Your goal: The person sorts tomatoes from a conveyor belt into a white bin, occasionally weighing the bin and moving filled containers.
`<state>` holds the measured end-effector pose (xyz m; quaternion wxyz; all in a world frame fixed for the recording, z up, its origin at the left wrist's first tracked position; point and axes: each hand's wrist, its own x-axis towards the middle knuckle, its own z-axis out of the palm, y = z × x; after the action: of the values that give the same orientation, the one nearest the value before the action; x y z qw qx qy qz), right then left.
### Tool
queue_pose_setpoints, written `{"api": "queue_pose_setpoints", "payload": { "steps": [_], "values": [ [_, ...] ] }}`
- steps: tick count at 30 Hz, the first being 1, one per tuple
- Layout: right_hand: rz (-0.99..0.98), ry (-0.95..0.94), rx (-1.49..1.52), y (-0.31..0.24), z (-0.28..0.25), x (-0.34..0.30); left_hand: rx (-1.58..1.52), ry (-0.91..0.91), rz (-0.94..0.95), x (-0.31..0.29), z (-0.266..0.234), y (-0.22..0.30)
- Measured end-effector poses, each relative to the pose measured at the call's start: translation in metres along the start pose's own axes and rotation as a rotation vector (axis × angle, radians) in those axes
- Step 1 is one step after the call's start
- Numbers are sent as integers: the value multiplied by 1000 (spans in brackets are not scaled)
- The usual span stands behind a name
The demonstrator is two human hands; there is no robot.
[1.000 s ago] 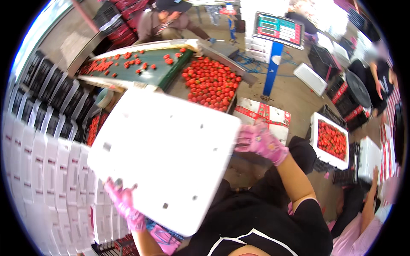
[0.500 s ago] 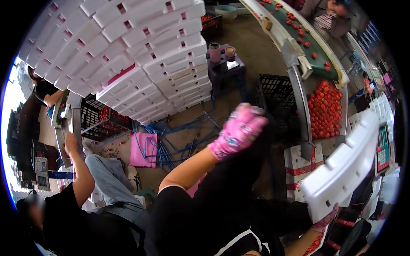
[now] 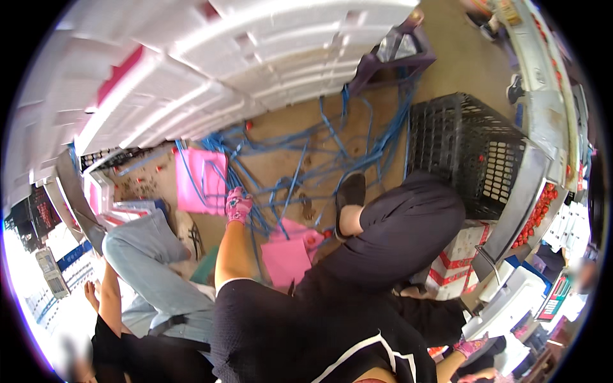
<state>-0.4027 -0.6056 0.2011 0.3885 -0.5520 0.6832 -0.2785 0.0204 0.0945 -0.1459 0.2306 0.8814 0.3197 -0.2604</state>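
My left hand (image 3: 238, 205), in a pink patterned glove, reaches down to the floor among tangled blue straps (image 3: 300, 172). It is at the right edge of a pink sheet (image 3: 196, 179). Its fingers look curled in, but whatever lies between them cannot be made out. More pink sheets (image 3: 286, 260) are on the floor nearer to me. At the lower right, my gloved right hand (image 3: 471, 345) grips the lower edge of a white foam box (image 3: 507, 303), which is tilted and partly hidden.
Stacked white foam boxes (image 3: 255, 64) rise at the back left. A black plastic crate (image 3: 469, 153) stands right of my knee, beside a metal chute with small red tomatoes (image 3: 536, 214). A purple stool (image 3: 399, 60) is behind. Someone in jeans (image 3: 150, 255) sits close on my left.
My left hand has gone down and left to the straps and pink sheet. The foam box in my right hand is lower. My view has tilted towards the floor.
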Motion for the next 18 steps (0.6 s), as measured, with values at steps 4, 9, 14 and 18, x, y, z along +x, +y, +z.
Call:
{"api": "queue_pose_setpoints", "payload": {
  "steps": [4, 9, 14, 18],
  "values": [
    [-59, 67, -101, 19, -20, 12, 88, -202, 70, -37, 20, 6],
    [-437, 24, -555, 20, -39, 46, 174, -433, 151, -88, 38, 6],
    [-327, 97, -244, 8, -20, 6, 280, -587, 274, -112, 46, 17],
    [115, 76, 445, -21, 5, -21, 369, -643, 376, -114, 39, 31]
  ]
}}
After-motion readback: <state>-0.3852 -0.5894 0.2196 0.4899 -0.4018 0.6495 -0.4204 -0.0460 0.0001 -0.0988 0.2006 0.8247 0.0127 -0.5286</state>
